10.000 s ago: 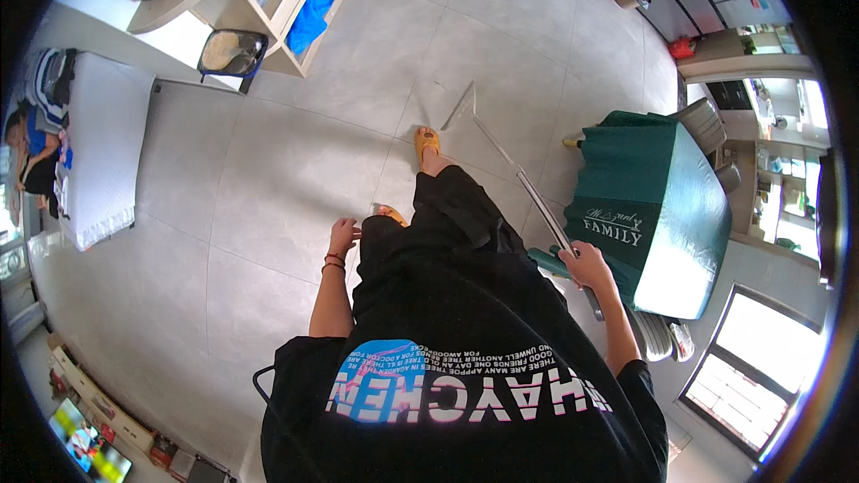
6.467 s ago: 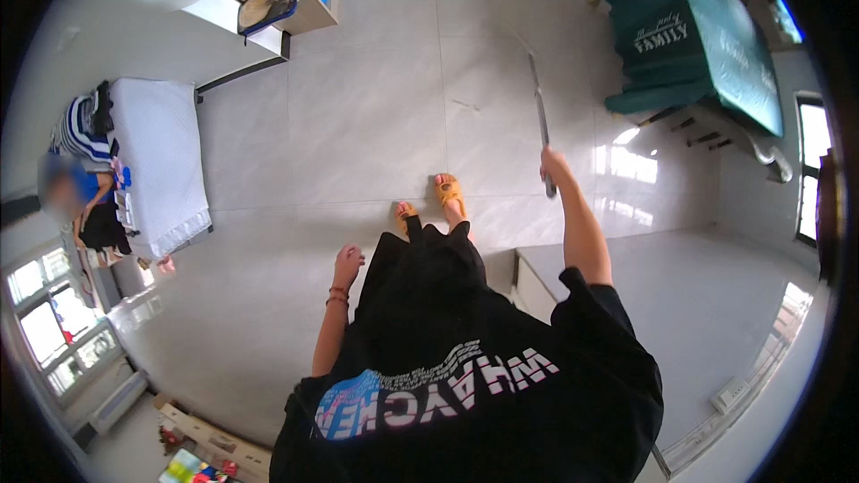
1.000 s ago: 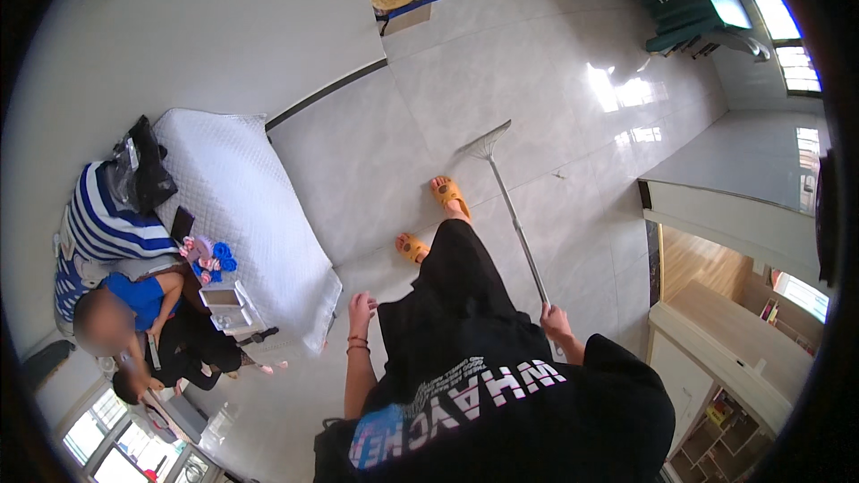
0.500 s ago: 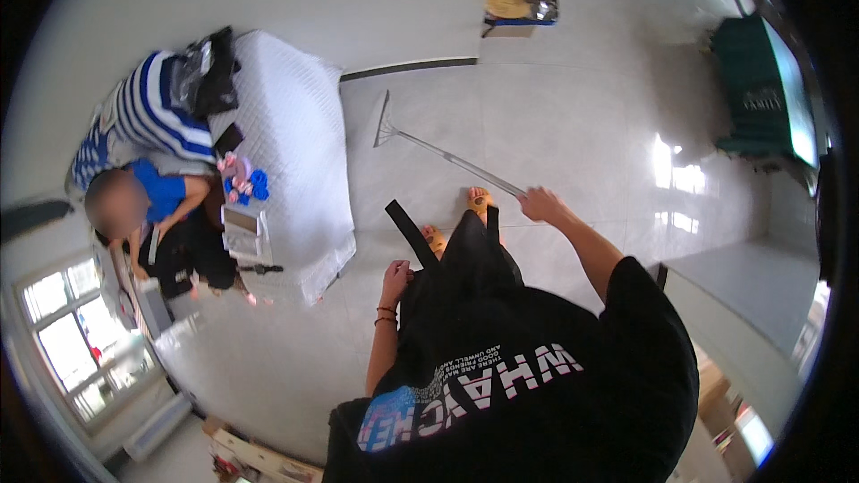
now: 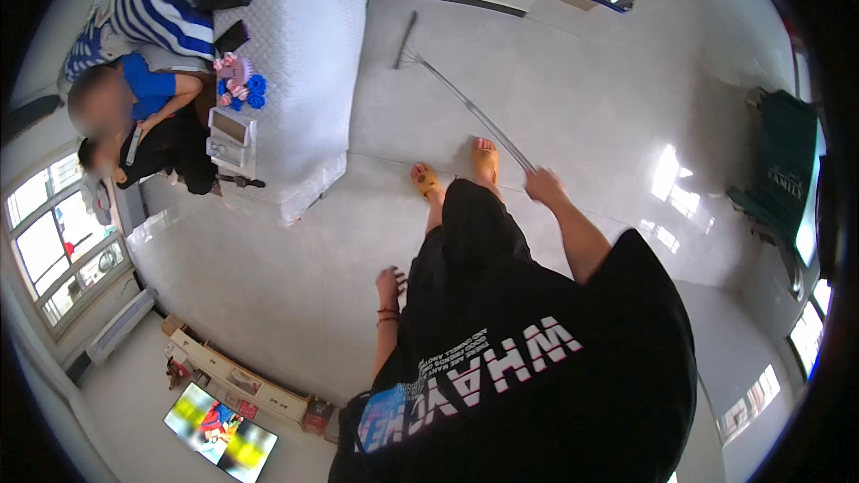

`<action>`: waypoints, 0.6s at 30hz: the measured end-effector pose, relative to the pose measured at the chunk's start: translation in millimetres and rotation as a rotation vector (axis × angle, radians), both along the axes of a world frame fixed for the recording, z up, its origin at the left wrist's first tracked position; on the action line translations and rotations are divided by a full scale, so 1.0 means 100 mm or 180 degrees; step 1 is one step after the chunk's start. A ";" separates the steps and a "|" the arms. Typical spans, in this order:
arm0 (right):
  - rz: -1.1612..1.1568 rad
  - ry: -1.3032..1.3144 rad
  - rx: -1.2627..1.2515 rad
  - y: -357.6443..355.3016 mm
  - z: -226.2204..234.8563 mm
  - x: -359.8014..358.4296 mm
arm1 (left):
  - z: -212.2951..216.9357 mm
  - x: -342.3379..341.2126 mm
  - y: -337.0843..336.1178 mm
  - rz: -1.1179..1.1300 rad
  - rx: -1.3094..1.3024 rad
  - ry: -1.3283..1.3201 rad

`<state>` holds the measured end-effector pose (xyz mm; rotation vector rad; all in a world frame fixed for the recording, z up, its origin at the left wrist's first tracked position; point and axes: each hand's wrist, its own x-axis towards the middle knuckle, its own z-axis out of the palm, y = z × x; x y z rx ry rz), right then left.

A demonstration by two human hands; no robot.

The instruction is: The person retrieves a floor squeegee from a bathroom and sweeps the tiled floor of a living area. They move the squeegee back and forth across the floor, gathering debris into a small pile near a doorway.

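Note:
A long-handled floor squeegee (image 5: 470, 105) with a silver pole slants away across the tiled floor. Its wide, thin head lies at the far end, beside the white-covered bed. My right hand (image 5: 543, 186) is closed round the near end of the pole. Low beside my black shorts hangs my left hand (image 5: 388, 283), holding nothing, its fingers loosely apart. Between the two hands, my feet in yellow slippers (image 5: 427, 181) stand on the floor.
The bed (image 5: 309, 72) bears artificial flowers (image 5: 240, 82) and a white box (image 5: 231, 139). At its left side sit a person (image 5: 161, 94) and a second, smaller figure. A green-covered piece (image 5: 786, 165) stands right; a low cabinet (image 5: 237, 371) and screen (image 5: 219, 429) are lower left.
The view has shifted, bringing the cabinet and screen into sight. My right hand still grips the squeegee pole. My left hand's fingers have loosened, and my feet are farther apart.

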<state>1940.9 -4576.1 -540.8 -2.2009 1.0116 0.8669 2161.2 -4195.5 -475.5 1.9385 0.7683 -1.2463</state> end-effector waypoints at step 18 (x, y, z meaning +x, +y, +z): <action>0.0334 -0.0606 0.0843 0.65 0.94 -0.26 | -0.28 -0.01 -2.58 0.0359 -0.1509 0.1589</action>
